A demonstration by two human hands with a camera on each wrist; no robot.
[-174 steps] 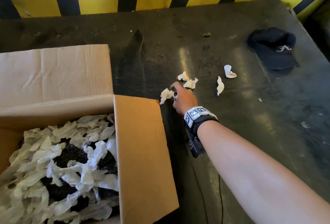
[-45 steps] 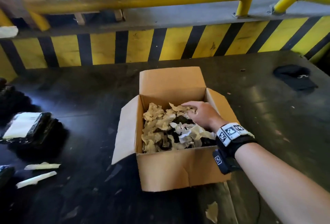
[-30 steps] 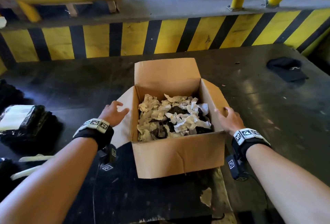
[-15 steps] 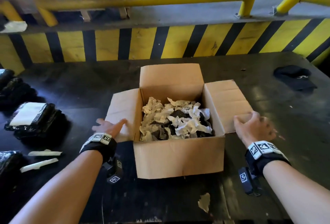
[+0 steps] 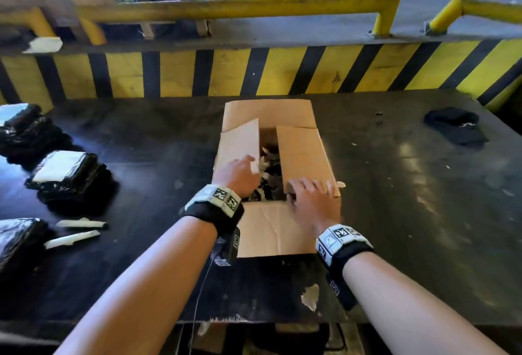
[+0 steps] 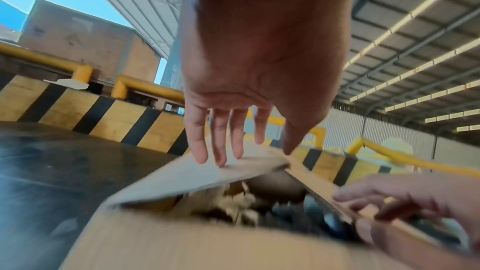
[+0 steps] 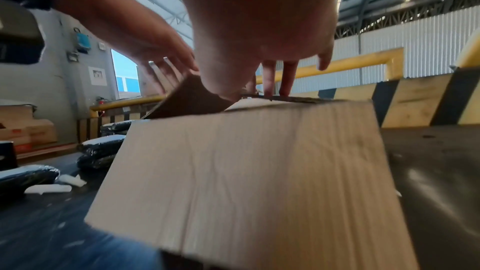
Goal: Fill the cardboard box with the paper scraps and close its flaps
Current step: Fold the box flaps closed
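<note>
The open-topped brown cardboard box (image 5: 275, 230) stands on the dark, scuffed bench (image 5: 409, 199), and it serves here as the landmark. Inside it lies a heap of crumpled white and cream paper scraps (image 5: 267, 173) mixed with something dark, seen through the gap between the side flaps — so the filling looks done, or nearly so.

What is in hand is the closing. The left hand (image 5: 238, 175) lies on the box's left side flap (image 5: 240, 142) with a wide, flat grip: in the left wrist view its straight fingers (image 6: 221, 143) press down on the flap's upper face, and the flap is tilted, not yet level. The right hand (image 5: 310, 202) is on the right side flap (image 5: 303, 154) near the box's near edge; its fingers (image 7: 276, 77) rest on top of the flap while the thumb seems tucked at the flap's edge — a light hold on the flap, as best I can judge. That flap lies lower, close to flat.

Left to do, by my reading: bring both side flaps fully down, then fold the far flap (image 5: 268, 113), which stands open behind the box, over them. Any near flap is not clearly visible.

To the box's right, on the bench, lies a black cap (image 5: 454, 130); a small pale scrap (image 5: 340, 184) lies just beside the box's right corner, which may belong inside. To the box's left sit black plastic-wrapped bundles (image 5: 70, 176).
</note>
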